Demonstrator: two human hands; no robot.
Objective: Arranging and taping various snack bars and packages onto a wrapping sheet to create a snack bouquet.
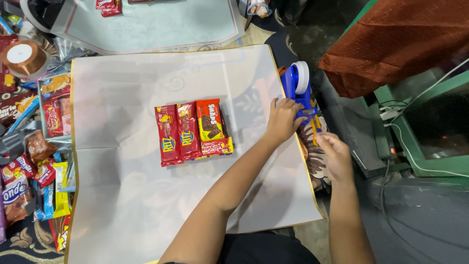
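Item one: blue tape dispenser (pixel 299 88) with a white roll, standing at the right edge of the white wrapping sheet (pixel 146 88). The left hand (pixel 283 119) rests on its lower end, fingers curled over the cutter area, steadying it; the grip looks closed on the dispenser body.

Item two: right hand (pixel 337 156), just below and to the right of the left fingers, off the sheet's gold-trimmed edge. Its fingers are drawn together in a narrow pinch. A strip of tape between them is likely, but the tape itself is too thin and clear to make out, so whether anything is held cannot be told.

Item three: bundle of snack packets (pixel 193 132), three red packs side by side with a flatter pack beneath, lying mid-sheet, well to the left of both hands and untouched.

Item four: loose snack packets (pixel 34 161) heaped along the far left edge of the sheet, well apart from the fingers. A bronze ribbon spool (pixel 22 55) sits above them.

Item five: rust-coloured cloth (pixel 395 44) draped over a green frame, beyond the dispenser on the right.

Step in hand, by judgement: drawing a length of tape off the dispenser. Next move calls for a firm hold by the left fingers while the right pulls against the cutter.
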